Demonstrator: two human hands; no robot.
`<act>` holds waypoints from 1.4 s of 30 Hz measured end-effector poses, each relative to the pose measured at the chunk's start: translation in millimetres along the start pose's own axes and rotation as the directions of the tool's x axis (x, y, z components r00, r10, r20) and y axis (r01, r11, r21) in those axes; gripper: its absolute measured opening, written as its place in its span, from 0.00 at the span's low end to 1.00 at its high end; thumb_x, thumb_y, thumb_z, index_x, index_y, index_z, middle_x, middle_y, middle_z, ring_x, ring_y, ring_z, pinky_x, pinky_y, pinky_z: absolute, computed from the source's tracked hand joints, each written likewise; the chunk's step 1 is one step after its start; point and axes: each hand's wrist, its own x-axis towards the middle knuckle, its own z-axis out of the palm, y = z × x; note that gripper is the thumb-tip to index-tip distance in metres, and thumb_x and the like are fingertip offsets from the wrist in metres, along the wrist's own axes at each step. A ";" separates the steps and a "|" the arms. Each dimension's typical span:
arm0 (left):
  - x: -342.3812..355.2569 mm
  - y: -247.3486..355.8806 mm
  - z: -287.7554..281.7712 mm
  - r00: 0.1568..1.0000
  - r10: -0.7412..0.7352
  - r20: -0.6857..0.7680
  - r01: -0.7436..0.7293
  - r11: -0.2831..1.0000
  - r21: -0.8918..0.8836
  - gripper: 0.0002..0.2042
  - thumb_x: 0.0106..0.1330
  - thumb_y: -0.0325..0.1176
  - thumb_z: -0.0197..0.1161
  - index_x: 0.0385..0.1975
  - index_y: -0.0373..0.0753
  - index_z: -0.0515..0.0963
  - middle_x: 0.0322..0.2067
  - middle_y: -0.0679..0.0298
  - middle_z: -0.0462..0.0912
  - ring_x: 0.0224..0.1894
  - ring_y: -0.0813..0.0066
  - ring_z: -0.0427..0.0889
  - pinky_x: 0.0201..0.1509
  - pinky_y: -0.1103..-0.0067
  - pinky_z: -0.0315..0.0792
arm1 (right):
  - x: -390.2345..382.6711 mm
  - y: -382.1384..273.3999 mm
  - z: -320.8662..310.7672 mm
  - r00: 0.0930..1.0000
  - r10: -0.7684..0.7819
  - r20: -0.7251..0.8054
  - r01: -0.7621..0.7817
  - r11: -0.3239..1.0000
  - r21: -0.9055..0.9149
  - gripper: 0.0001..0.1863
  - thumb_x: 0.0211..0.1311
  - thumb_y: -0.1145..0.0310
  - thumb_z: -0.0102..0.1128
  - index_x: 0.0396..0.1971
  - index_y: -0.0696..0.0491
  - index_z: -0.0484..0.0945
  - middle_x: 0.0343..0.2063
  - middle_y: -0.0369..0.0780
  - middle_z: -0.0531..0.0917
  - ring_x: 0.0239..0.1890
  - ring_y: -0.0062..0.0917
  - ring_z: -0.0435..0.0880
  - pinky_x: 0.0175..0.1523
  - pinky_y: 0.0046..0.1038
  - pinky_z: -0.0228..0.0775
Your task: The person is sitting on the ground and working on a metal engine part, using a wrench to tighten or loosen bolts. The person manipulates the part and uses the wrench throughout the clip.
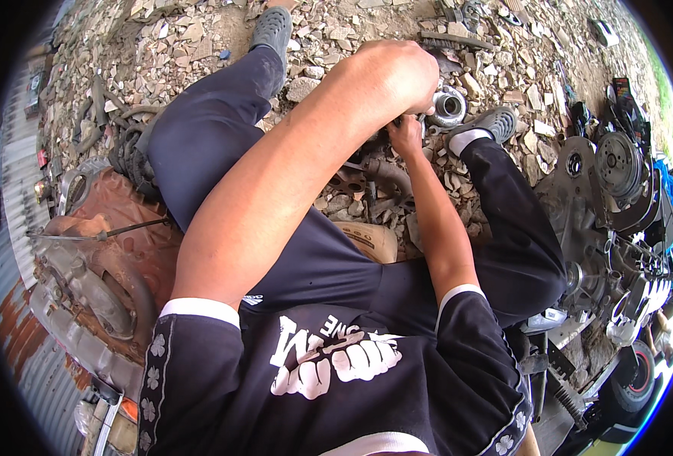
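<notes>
Rusted engine casting [116, 205]: placed at far left, with a thin metal rod [112, 234] laid across it. Left hand [417, 77]: carried on a forearm stretched diagonally up and rightward, wrist bent, fingers turned down beside a round metal housing [450, 109]; whether it is clenched or slack cannot be told, most fingers being hidden behind the back of the hand. Right hand [405, 135]: raised on a nearly upright forearm, set just below the left, fingers curled; what is grasped, if anything, cannot be made out in the dark area there. Round metal housing: seen against rubble [192, 34], just right of both hands, circular mouth exposed, left edge partly covered. Grooved pulley [619, 169]: stationed at far right among crowded metal parts.
</notes>
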 end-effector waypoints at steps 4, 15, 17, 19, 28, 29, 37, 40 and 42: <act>0.4 -4.9 3.7 0.997 0.064 -0.043 -0.065 0.997 -0.030 0.19 0.64 0.45 0.69 0.45 0.37 0.84 0.39 0.50 0.88 0.44 0.57 0.88 0.51 0.65 0.83 | 3.8 -4.6 -6.9 0.966 0.226 0.124 -0.240 0.963 0.120 0.30 0.55 0.55 0.74 0.53 0.58 0.78 0.44 0.57 0.84 0.50 0.52 0.83 0.56 0.45 0.74; -5.0 -6.2 1.4 0.997 0.058 -0.042 -0.059 0.998 -0.019 0.18 0.64 0.45 0.69 0.46 0.36 0.84 0.40 0.50 0.88 0.44 0.58 0.89 0.50 0.65 0.84 | 6.9 -16.9 -7.9 0.971 0.210 0.114 -0.208 0.978 -0.033 0.34 0.51 0.53 0.74 0.52 0.61 0.77 0.48 0.58 0.83 0.53 0.53 0.82 0.58 0.45 0.73; -1.6 -2.9 1.3 0.996 0.077 -0.034 -0.077 0.997 -0.023 0.19 0.64 0.45 0.69 0.46 0.36 0.84 0.40 0.51 0.88 0.44 0.58 0.89 0.50 0.66 0.84 | 5.8 -3.6 -6.6 0.971 0.218 0.098 -0.212 0.975 -0.066 0.34 0.51 0.53 0.74 0.52 0.61 0.77 0.48 0.58 0.83 0.53 0.53 0.82 0.58 0.45 0.73; 1.0 -2.2 1.9 0.997 0.078 -0.015 -0.078 0.997 -0.021 0.19 0.64 0.45 0.69 0.46 0.36 0.84 0.40 0.50 0.88 0.44 0.57 0.89 0.50 0.66 0.84 | 4.6 0.7 -6.3 0.972 0.212 0.097 -0.206 0.976 -0.067 0.34 0.51 0.54 0.74 0.53 0.61 0.77 0.47 0.58 0.83 0.53 0.53 0.82 0.58 0.45 0.73; 0.7 -4.5 5.0 0.995 0.082 -0.050 -0.082 0.996 -0.015 0.20 0.64 0.45 0.70 0.47 0.36 0.83 0.40 0.50 0.88 0.46 0.56 0.88 0.51 0.65 0.83 | 3.9 2.1 0.1 0.969 0.238 0.062 -0.243 0.965 0.099 0.32 0.50 0.56 0.74 0.56 0.54 0.78 0.48 0.56 0.85 0.54 0.50 0.83 0.62 0.41 0.72; 0.3 -4.6 4.6 0.996 0.083 -0.042 -0.084 0.996 -0.015 0.20 0.64 0.45 0.70 0.47 0.36 0.83 0.41 0.50 0.88 0.46 0.56 0.88 0.52 0.65 0.83 | 3.7 -0.4 -1.5 0.971 0.226 0.076 -0.233 0.968 0.095 0.32 0.50 0.56 0.74 0.55 0.54 0.78 0.47 0.56 0.85 0.53 0.49 0.83 0.61 0.42 0.73; 3.3 -3.7 5.3 0.998 0.062 -0.013 -0.063 0.998 -0.010 0.22 0.64 0.45 0.70 0.51 0.36 0.81 0.44 0.49 0.87 0.49 0.56 0.87 0.54 0.64 0.82 | -1.0 1.7 -3.3 0.983 0.183 -0.027 -0.182 0.982 0.047 0.31 0.49 0.56 0.74 0.53 0.54 0.80 0.45 0.57 0.85 0.51 0.49 0.84 0.58 0.42 0.74; 3.9 -4.1 7.2 1.000 0.019 -0.004 -0.019 1.000 0.023 0.22 0.64 0.50 0.70 0.50 0.41 0.84 0.46 0.56 0.87 0.50 0.62 0.87 0.55 0.67 0.81 | 0.7 7.0 -0.6 0.979 0.200 0.039 -0.203 0.953 0.225 0.31 0.49 0.56 0.74 0.53 0.55 0.80 0.45 0.57 0.85 0.52 0.49 0.83 0.58 0.43 0.74; 6.2 -3.3 9.3 1.000 -0.004 0.007 0.003 0.999 0.046 0.22 0.63 0.53 0.69 0.50 0.44 0.86 0.48 0.60 0.88 0.51 0.65 0.86 0.56 0.68 0.80 | 2.2 3.1 1.0 0.977 0.206 0.046 -0.211 0.955 0.206 0.31 0.49 0.57 0.75 0.53 0.56 0.80 0.45 0.57 0.85 0.52 0.49 0.83 0.58 0.43 0.74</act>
